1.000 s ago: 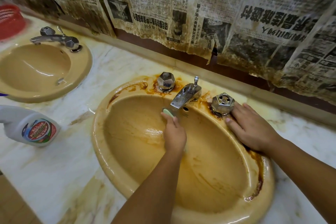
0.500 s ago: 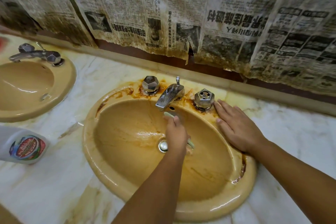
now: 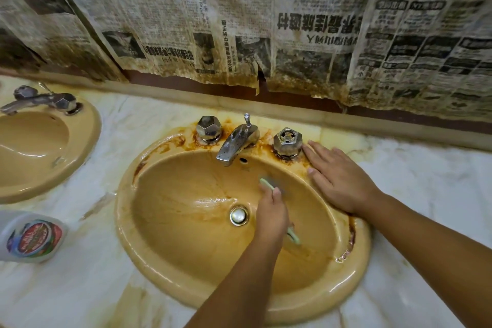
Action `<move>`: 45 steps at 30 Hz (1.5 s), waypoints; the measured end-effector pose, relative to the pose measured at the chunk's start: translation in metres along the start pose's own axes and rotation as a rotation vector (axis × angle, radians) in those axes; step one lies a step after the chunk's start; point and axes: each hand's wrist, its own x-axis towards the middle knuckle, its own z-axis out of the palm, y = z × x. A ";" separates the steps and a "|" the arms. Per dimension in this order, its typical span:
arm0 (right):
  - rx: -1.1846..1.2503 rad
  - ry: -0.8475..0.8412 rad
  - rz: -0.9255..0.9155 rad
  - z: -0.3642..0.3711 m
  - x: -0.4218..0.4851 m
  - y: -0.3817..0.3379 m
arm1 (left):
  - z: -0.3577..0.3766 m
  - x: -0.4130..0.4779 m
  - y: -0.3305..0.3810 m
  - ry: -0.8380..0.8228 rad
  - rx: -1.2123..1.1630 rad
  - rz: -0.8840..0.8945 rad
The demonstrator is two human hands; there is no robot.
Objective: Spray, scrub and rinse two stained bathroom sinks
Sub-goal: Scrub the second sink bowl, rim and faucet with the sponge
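Two sinks are sitting in the marble worktop [image 3: 426,194], and scrubbing is under way on one; the task is judged to be about midway. The left hand [image 3: 271,213] is gripping a pale green scrubber [image 3: 266,185], fingers curled round it, and is working it on the basin wall just below the faucet [image 3: 234,145] of the stained sink [image 3: 125,221]. The right hand [image 3: 340,181] is lying flat on the rim to the right of the faucet, fingers straight, holding nothing and reaching the right knob [image 3: 287,141].

Rust-brown crust is clinging round the faucet base and both knobs, running along the rim left of the faucet, and showing dark on the rim well to its right, nearer the person. The basin is glistening wet, with brown streaks trailing toward the drain plug [image 3: 238,215]. No water is running, so rinsing appears outstanding.

Far left of the faucet, the second sink [image 3: 87,136] is looking glossy and far cleaner; whether it is finished cannot be told. The spray bottle [image 3: 32,237] is lying on the worktop, left of the faucet.
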 end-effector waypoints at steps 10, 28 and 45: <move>-0.011 -0.013 0.004 -0.002 -0.001 -0.002 | -0.013 0.015 0.012 0.133 0.100 0.200; -0.051 -0.006 0.036 -0.002 -0.004 -0.006 | -0.014 -0.006 0.003 -0.071 0.163 -0.193; 0.174 0.108 0.162 0.007 -0.050 -0.014 | -0.029 -0.039 0.010 -0.185 0.530 0.150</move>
